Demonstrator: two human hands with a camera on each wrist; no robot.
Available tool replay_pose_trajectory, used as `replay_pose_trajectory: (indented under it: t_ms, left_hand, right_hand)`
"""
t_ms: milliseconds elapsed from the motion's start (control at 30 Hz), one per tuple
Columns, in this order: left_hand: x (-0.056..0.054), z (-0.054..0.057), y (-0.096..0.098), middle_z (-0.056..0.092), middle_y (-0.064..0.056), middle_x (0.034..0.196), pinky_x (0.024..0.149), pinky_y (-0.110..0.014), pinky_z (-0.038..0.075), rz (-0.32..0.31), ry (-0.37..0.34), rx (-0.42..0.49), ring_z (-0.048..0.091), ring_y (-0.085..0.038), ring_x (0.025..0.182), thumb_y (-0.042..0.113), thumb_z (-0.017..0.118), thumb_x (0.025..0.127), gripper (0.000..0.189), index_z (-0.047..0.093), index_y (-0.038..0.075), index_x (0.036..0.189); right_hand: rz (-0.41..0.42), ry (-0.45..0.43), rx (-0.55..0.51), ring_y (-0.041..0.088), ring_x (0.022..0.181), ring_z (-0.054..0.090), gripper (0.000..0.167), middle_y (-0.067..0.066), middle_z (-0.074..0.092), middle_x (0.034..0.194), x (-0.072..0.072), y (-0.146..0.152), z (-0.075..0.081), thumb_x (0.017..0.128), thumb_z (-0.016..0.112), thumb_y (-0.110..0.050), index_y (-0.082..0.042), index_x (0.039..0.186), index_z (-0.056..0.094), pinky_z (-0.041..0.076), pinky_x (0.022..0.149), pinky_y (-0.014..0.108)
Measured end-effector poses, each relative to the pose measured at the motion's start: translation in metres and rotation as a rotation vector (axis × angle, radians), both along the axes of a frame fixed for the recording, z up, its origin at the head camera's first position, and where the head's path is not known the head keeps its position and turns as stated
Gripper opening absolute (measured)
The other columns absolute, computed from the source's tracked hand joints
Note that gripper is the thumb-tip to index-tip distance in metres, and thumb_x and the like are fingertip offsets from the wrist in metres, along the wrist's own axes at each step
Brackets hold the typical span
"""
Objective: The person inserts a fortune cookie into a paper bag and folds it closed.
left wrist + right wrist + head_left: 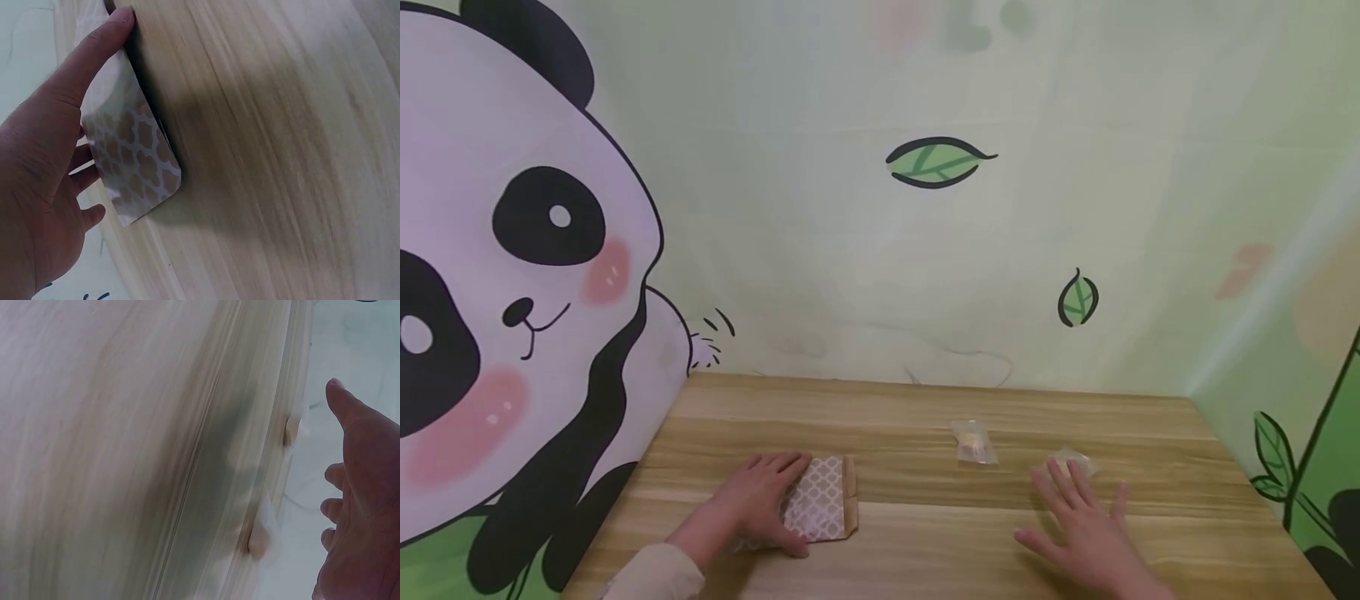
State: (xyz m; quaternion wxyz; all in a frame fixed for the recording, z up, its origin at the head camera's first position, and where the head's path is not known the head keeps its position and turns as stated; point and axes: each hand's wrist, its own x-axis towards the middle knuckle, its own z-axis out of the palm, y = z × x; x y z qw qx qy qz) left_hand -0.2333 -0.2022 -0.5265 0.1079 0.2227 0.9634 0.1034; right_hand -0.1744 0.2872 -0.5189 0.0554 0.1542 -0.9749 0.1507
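A flat brown paper bag [817, 500] with a white lattice pattern lies on the left part of the wooden table; a folded plain brown strip shows along its right side. My left hand [762, 504] spans the bag and grips it, thumb on the near edge and fingertips at the far edge. The left wrist view shows the thumb [103, 44] at the rim of the bag [134, 156]. My right hand [1086, 529] is spread with nothing in it, over the right part of the table. Just beyond its fingertips is a small clear packet [1075, 458], partly hidden by them.
Another small clear packet [973, 443] with something pale orange inside lies near the back middle of the wooden table [940, 550]. A cloth backdrop [820, 250] with a panda and leaves printed on it rises behind the table and along its sides.
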Motion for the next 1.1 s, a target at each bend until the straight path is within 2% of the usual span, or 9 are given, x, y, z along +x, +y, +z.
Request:
replay_pose_trajectory:
  t_ms: [133,267,467,600,833,1100]
  left_hand:
    - [0.001,-0.001,0.004,0.045,-0.015,0.165,0.125,-0.063,0.030,0.010,-0.008,0.008,0.043,-0.038,0.150,0.077,0.088,0.064,0.130,0.042,0.006,0.163]
    - [0.003,-0.002,0.008,0.045,-0.019,0.164,0.125,-0.064,0.031,-0.008,0.006,0.041,0.043,-0.041,0.149,0.075,0.088,0.066,0.129,0.042,0.002,0.161]
    - [0.008,-0.006,0.017,0.048,-0.023,0.160,0.121,-0.064,0.037,-0.062,0.060,0.092,0.047,-0.045,0.145,0.071,0.088,0.066,0.126,0.045,-0.004,0.158]
    - [0.012,-0.006,0.028,0.049,-0.022,0.159,0.121,-0.064,0.038,-0.080,0.072,0.114,0.047,-0.045,0.145,0.071,0.088,0.067,0.124,0.046,-0.003,0.157]
    - [0.017,-0.003,0.053,0.048,-0.019,0.161,0.120,-0.064,0.039,-0.087,0.054,0.128,0.045,-0.044,0.146,0.071,0.088,0.068,0.123,0.045,0.001,0.160]
    - [0.015,-0.009,0.079,0.051,-0.013,0.159,0.120,-0.058,0.042,-0.149,0.121,0.081,0.048,-0.035,0.146,0.073,0.086,0.068,0.121,0.047,0.004,0.159]
  right_hand:
    - [0.020,0.016,-0.008,0.044,0.160,0.022,0.088,0.020,0.033,0.170,-0.001,-0.007,0.001,0.093,0.072,-0.064,-0.010,0.159,0.051,0.000,0.112,0.092]
    - [0.039,0.018,-0.009,0.049,0.156,0.027,0.087,0.019,0.033,0.170,-0.002,-0.013,0.001,0.093,0.072,-0.063,-0.010,0.158,0.052,-0.003,0.115,0.088]
    - [0.068,0.007,-0.013,0.047,0.158,0.025,0.085,0.017,0.033,0.170,-0.003,-0.023,0.001,0.094,0.071,-0.063,-0.010,0.157,0.053,-0.002,0.118,0.085]
    - [0.087,0.005,-0.008,0.046,0.158,0.024,0.085,0.016,0.033,0.170,-0.004,-0.031,0.003,0.094,0.071,-0.063,-0.009,0.157,0.053,0.002,0.118,0.085]
    - [0.137,-0.007,0.046,0.043,0.158,0.026,0.086,0.015,0.033,0.171,-0.006,-0.046,0.006,0.094,0.068,-0.066,-0.010,0.158,0.052,0.006,0.118,0.085]
    - [0.215,-0.006,0.059,0.041,0.158,0.030,0.085,0.014,0.036,0.170,-0.007,-0.061,0.007,0.096,0.068,-0.064,-0.010,0.158,0.051,0.010,0.121,0.081]
